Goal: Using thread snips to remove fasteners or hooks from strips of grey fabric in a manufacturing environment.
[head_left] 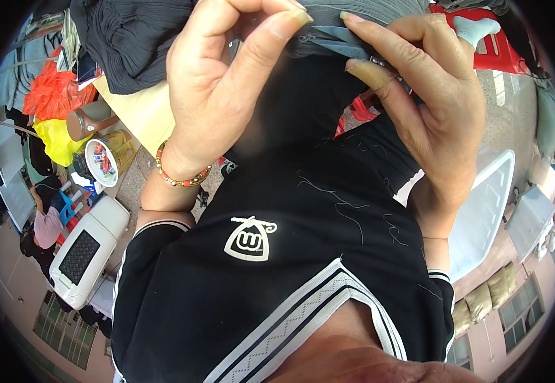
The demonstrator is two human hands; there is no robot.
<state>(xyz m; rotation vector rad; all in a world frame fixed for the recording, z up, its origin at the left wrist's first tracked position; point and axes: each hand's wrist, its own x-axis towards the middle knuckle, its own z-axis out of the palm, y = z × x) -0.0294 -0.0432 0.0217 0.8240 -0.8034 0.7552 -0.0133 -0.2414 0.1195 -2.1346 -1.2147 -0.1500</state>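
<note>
My left hand [220,83], with a beaded bracelet [181,182] at its wrist, is raised at the upper middle. Its thumb and forefinger tips meet in a pinch; what lies between them, if anything, is too small to tell. Facing it, my right hand [434,96] holds small thread snips [341,43] between thumb and fingers, blades parted and pointing toward the left hand. Behind the blades spreads grey ribbed fabric [386,11], with fine loose threads near the tips. Dark ribbed fabric [127,41] is heaped left of my left hand. Thread ends cling to my black shirt [290,223].
At left are a pale yellow board [153,112], a tub of small colourful items [121,153], red [51,92] and yellow [60,142] plastic bags, and a white appliance [92,249]. Another person [47,226] is further off. A translucent bin [481,217] stands right, a red seat [494,54] above.
</note>
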